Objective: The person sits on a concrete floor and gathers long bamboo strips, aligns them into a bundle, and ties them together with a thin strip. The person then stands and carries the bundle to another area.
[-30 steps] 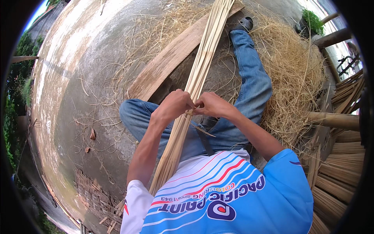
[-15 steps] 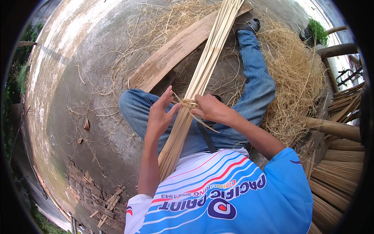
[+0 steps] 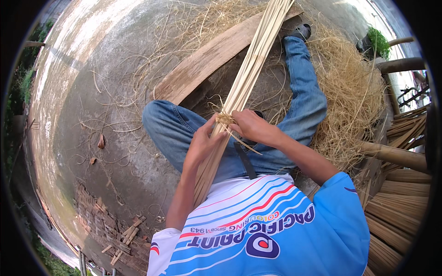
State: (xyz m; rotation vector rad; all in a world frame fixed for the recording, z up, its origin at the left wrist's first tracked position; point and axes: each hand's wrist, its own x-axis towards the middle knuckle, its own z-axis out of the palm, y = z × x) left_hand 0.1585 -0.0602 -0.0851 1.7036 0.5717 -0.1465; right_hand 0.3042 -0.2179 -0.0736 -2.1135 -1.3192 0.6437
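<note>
A long bundle of pale bamboo strips [image 3: 252,64] lies slantwise across my lap, its far end resting over a wooden plank [image 3: 207,61]. Around its middle goes a binding of thin fibre strips [image 3: 224,119], with loose ends sticking out on both sides. My left hand [image 3: 202,140] closes on the binding from the left, thumb and fingers pressed at its edge. From the right, my right hand [image 3: 251,125] pinches the same binding, its fingertips partly hidden. One loose strip end hangs below my right hand.
A big heap of curly shavings [image 3: 343,92] lies right of my outstretched leg. Stacked bamboo strips [image 3: 396,209] and a pole [image 3: 396,155] are at the right edge. A broken woven mat [image 3: 99,216] and slivers [image 3: 129,237] lie on the concrete at lower left.
My left hand, spread open beside the binding before, has moved right and closed on it. My right hand stays at the binding, its fingers shifted slightly.
</note>
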